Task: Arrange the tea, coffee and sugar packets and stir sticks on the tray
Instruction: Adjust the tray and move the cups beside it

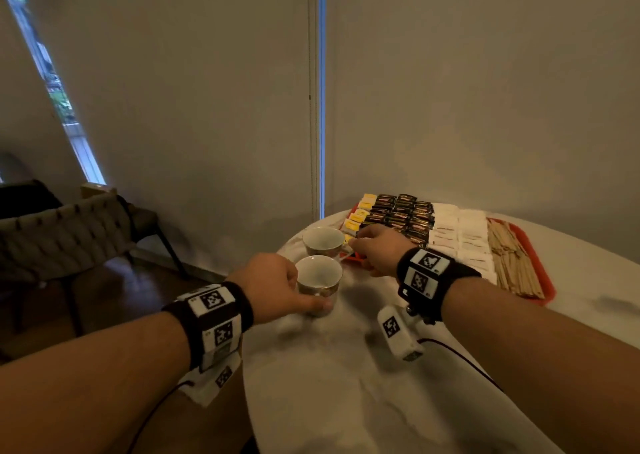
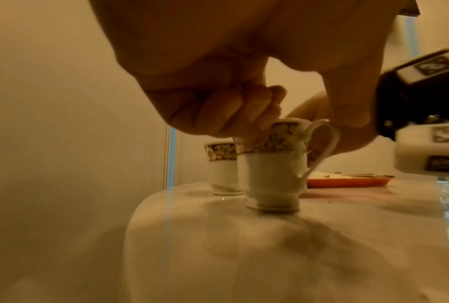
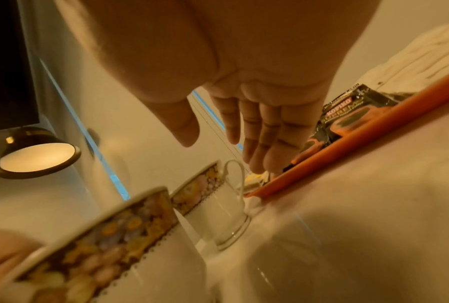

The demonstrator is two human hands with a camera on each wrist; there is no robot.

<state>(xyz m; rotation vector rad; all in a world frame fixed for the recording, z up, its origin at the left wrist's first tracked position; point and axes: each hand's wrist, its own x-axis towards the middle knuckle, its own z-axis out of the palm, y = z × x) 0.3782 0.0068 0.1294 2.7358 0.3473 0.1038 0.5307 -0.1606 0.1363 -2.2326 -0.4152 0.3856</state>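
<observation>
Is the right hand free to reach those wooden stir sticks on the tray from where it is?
Probably yes. The right hand is open and holds nothing, hovering at the tray's near-left corner. The stir sticks lie uncovered at the tray's right end, with only flat packets between to pass over.

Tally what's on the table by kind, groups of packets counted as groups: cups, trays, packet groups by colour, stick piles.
Cups: 2
Tray: 1
Yellow packet group: 1
Dark packet group: 1
White packet group: 1
Stick pile: 1
Total: 7
</observation>
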